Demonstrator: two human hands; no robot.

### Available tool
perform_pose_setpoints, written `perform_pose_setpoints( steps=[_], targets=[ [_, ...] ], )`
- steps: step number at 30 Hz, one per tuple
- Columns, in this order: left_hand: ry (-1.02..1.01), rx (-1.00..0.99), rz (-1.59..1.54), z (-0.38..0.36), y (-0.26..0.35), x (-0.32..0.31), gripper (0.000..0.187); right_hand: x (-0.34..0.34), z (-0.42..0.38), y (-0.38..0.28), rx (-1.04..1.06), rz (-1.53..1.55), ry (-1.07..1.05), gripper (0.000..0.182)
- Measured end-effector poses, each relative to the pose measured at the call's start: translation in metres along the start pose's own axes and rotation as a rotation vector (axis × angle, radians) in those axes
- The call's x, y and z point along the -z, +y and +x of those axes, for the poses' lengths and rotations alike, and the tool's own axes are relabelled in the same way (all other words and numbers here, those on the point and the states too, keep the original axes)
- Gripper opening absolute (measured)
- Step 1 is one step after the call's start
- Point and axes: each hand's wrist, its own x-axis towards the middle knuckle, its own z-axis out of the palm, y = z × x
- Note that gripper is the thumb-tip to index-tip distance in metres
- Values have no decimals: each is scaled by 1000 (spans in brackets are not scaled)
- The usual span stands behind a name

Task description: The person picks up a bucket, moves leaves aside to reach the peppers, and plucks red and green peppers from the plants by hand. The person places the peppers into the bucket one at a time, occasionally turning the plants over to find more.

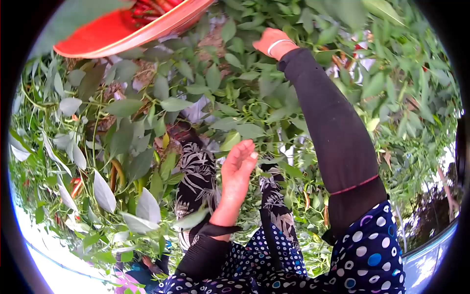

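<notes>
Stretching forward, the right hand (274,42) is dipping at the green leaves (235,60), probably bending because foliage is crowding it; its fingers are hiding, so cannot tell whether they are gripping. The left hand (235,171) is hanging nearer the body, fingers curling inward, nothing showing; a hold cannot be ruled out. Red peppers (151,10) are lying in the red basin (98,40), upper left, its raised rim presumably keeping them together.

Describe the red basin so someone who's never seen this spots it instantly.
Green foliage fills most of the view. From the right hand, go left along the picture's top edge to the red basin. Unlike the foliage, it's broad, smooth and holds red peppers.
</notes>
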Motion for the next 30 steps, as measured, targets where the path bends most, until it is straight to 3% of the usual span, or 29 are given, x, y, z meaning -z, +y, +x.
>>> perform_pose_setpoints(
  steps=[1,2,4,7,9,10,11,12,13,15,17,19,21,22,23,24,25,27,29,30],
  targets=[
    [2,-12,-8,0,-1,6,35,-32,10,6,-195,140,8,57],
    [6,-37,-17,2,-5,11,35,-59,13,13,-181,132,-50,70],
    [24,-54,-36,3,-6,20,35,-80,-12,13,-179,129,-220,73],
    [51,-44,-29,2,1,20,37,-85,-70,3,109,-24,-449,47],
    [108,-268,217,0,1,16,41,-60,-127,-18,158,-107,-362,25],
    [111,-344,456,-2,7,16,57,-50,-153,-17,236,-82,-287,23],
    [107,-339,443,-4,13,11,57,-41,-180,-12,314,-68,-178,26],
    [97,-462,676,-5,18,6,64,-29,-205,-9,378,-29,-35,30],
    [84,-586,911,-7,20,1,72,-22,-226,-2,405,-43,-46,36],
    [-66,-544,954,-8,14,-6,83,7,-256,-7,336,43,-143,38],
    [-331,-304,773,-12,1,-15,83,20,-281,-2,306,95,-209,52],
    [-482,-266,833,-18,-25,-21,82,6,-309,20,450,-5,-147,52],
    [-661,-129,917,-20,-42,-27,74,-21,-337,36,98,785,-198,56],
    [-684,-75,848,-23,-55,-32,68,5,-329,19,204,265,-259,48],
    [-703,-22,777,-27,-67,-34,62,2,-333,26,416,133,-252,43],
    [-771,-132,484,-28,-58,-35,50,8,-336,28,362,268,-317,40],
    [-768,-130,479,-29,-63,-39,50,14,-341,28,304,402,-380,38],
    [-836,-36,1078,-28,-76,-50,38,19,-349,30,255,336,-437,37],
    [-899,-27,1236,-29,-68,-53,33,48,-345,27,201,585,-562,37],
    [-846,-109,1239,-31,-73,-53,34,74,-335,10,-209,1094,-587,36]
  ],
)
